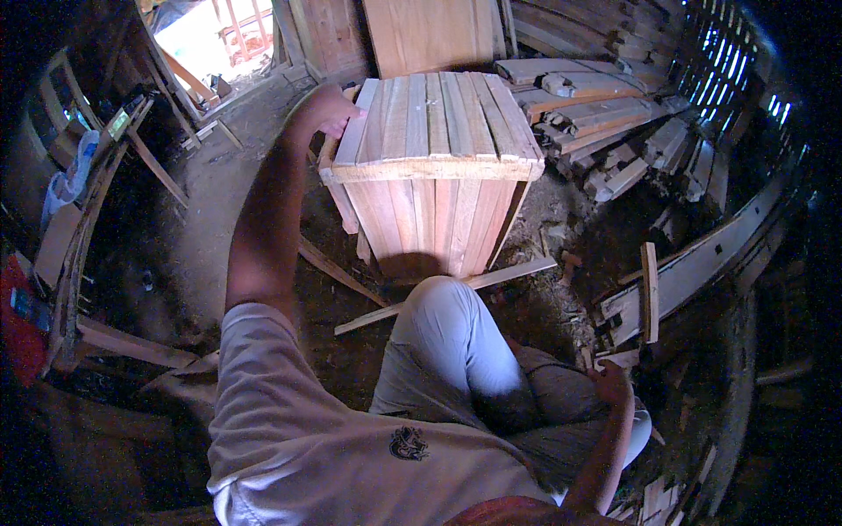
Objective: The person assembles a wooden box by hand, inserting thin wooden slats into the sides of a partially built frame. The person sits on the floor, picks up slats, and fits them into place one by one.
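A wooden crate (pixel 438 215) built of upright boards stands in front of me, its top covered by a row of slats (pixel 425 114). My left arm reaches out to the crate's left side. There my left hand (pixel 329 112) has its fingers closed on the edge slat (pixel 355 133). Low on the right, beside my crossed legs, my right hand (pixel 612 384) is down with curled fingers. A small pale piece of wood (pixel 621 358) lies right at its fingertips; whether the hand grips it or something else cannot be made out.
A narrow batten (pixel 513 273) lies on the ground before the crate. Stacked planks (pixel 596 88) fill the back right. A long board (pixel 684 280) and a short upright stick (pixel 649 294) are at the right. A wooden bench frame (pixel 92 228) stands left, near a bright doorway (pixel 215 44).
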`<state>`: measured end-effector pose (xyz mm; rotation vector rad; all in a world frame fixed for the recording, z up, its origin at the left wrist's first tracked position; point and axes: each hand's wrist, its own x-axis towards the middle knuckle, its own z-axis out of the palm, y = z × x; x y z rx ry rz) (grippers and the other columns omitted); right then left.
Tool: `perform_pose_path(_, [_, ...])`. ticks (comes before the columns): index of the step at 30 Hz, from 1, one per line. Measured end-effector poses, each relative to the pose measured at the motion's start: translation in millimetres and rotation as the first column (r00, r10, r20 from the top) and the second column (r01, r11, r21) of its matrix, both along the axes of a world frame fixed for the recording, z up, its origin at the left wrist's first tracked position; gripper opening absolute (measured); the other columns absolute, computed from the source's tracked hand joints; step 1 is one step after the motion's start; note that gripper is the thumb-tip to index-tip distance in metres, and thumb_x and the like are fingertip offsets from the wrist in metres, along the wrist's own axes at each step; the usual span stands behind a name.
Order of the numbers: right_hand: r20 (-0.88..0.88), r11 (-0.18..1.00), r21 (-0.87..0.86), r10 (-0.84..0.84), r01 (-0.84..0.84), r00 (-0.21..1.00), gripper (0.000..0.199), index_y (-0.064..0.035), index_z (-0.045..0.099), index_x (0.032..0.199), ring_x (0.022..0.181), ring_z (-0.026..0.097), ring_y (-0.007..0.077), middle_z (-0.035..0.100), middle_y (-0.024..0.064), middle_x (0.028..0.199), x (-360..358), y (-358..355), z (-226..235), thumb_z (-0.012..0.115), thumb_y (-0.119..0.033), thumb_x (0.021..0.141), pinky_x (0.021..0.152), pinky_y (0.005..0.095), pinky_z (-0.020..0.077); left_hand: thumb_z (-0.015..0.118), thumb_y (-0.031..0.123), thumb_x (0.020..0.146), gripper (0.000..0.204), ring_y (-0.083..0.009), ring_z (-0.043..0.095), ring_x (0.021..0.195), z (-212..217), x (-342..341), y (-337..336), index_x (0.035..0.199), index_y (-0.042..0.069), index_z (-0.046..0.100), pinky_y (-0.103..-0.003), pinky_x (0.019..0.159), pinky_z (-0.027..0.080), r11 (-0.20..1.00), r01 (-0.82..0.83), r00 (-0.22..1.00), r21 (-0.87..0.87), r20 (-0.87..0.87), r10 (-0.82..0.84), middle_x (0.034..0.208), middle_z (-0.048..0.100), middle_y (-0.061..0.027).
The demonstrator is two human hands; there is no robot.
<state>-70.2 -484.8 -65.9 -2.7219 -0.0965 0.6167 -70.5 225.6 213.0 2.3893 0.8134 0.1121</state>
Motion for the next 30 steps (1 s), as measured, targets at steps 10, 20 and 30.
perform_pose_path(10, [0.027, 1.000, 0.022, -0.011, 0.011, 1.000, 0.057, -0.0035, 0.061, 0.128, 0.103, 0.067, 0.0326, 0.069, 0.0206, 0.111, 1, -8, -5, 0.072, -0.040, 0.085, 0.091, 0.0430, 0.0517, 0.077, 0.030, 0.081, 0.041, -0.0238, 0.068, 0.057, -3, 1, -5, 0.084, -0.009, 0.067, -0.035, 0.055, 0.059, 0.998, 0.021, 0.999, 0.065, 0.029, -0.023, 0.074, 0.069, -0.0162])
perform_pose_path(20, [0.059, 0.999, -0.001, 0.032, -0.032, 0.998, 0.054, -0.0031, 0.062, 0.126, 0.099, 0.069, 0.0325, 0.071, 0.0204, 0.105, -10, 10, 18, 0.073, -0.036, 0.084, 0.089, 0.0432, 0.0527, 0.078, 0.031, 0.080, 0.042, -0.0221, 0.067, 0.057, -9, 2, 2, 0.083, -0.009, 0.063, -0.035, 0.053, 0.059, 0.995, 0.007, 0.995, 0.103, 0.097, -0.017, 0.072, 0.068, -0.0154])
perform_pose_path(30, [0.031, 0.998, -0.034, 0.059, -0.058, 0.998, 0.054, -0.0008, 0.063, 0.123, 0.099, 0.069, 0.0340, 0.071, 0.0217, 0.103, -14, -8, 4, 0.070, -0.038, 0.085, 0.086, 0.0429, 0.0538, 0.063, 0.026, 0.093, 0.025, -0.0223, 0.066, 0.068, 36, -64, -133, 0.095, 0.001, 0.067, -0.036, 0.070, 0.053, 0.961, -0.107, 0.767, 0.255, 0.636, -0.083, 0.075, 0.069, -0.0092])
